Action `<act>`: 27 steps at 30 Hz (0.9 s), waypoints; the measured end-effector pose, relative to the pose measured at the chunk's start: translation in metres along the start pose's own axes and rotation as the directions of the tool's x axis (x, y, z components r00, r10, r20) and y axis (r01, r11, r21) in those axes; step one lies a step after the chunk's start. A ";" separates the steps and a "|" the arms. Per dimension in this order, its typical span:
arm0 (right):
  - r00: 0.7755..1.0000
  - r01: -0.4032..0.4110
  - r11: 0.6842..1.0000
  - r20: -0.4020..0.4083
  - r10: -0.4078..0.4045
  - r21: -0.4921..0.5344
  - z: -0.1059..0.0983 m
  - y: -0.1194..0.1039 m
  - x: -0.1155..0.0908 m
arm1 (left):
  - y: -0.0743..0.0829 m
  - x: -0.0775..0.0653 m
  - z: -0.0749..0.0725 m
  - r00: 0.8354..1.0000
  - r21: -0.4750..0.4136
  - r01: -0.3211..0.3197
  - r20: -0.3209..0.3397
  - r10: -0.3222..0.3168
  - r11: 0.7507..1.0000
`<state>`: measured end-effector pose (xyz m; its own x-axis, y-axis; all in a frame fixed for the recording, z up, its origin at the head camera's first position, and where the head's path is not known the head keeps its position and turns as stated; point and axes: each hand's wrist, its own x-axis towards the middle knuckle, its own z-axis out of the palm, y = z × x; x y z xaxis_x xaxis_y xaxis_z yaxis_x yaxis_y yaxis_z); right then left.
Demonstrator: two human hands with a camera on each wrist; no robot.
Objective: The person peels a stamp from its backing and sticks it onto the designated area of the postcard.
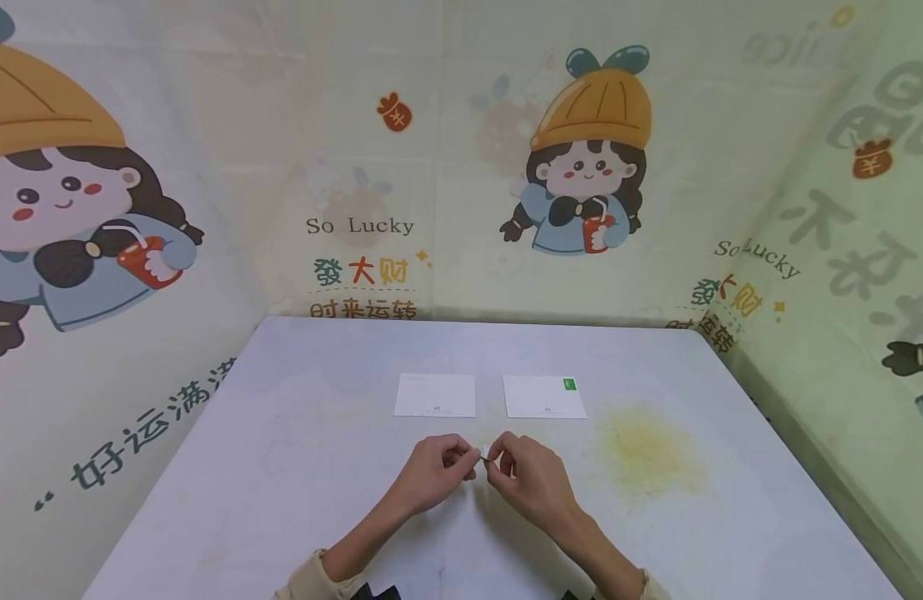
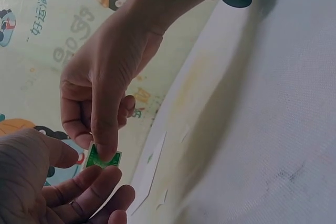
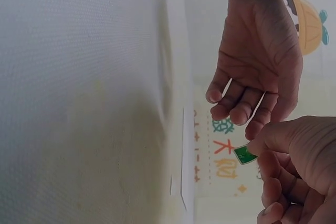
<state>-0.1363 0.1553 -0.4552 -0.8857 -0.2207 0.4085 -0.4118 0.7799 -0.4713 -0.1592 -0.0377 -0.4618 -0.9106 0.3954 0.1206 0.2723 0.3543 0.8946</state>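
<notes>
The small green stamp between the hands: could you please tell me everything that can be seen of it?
The stamp is thin, flat and four-cornered, apparently paper, its green face faintly marked and pale-bordered. The right hand pinches it, tilted, above the table, the thumb covering part. The left hand is close beside it; whether it touches is unclear.

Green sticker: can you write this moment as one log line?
right hand: pinches green sticker; left hand: close, grip unclear; right card: similar sticker; left card: no sticker
</notes>
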 end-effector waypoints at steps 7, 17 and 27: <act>0.998 0.053 0.998 -0.014 -0.053 -0.047 -0.001 -0.004 0.001 | 0.002 0.000 -0.002 1.000 -0.003 -0.020 -0.001 0.020 1.000; 0.987 0.144 0.986 -0.061 -0.149 -0.081 -0.002 -0.008 0.000 | 0.002 0.000 -0.003 0.999 -0.010 -0.034 0.003 0.035 0.999; 0.974 0.199 0.975 -0.096 -0.207 -0.095 -0.001 -0.010 -0.002 | 0.002 -0.002 -0.004 1.000 -0.017 -0.028 0.003 0.028 0.999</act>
<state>-0.1303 0.1483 -0.4500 -0.7563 -0.3207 0.5702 -0.5572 0.7725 -0.3046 -0.1579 -0.0413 -0.4581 -0.9014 0.4081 0.1445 0.2926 0.3282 0.8982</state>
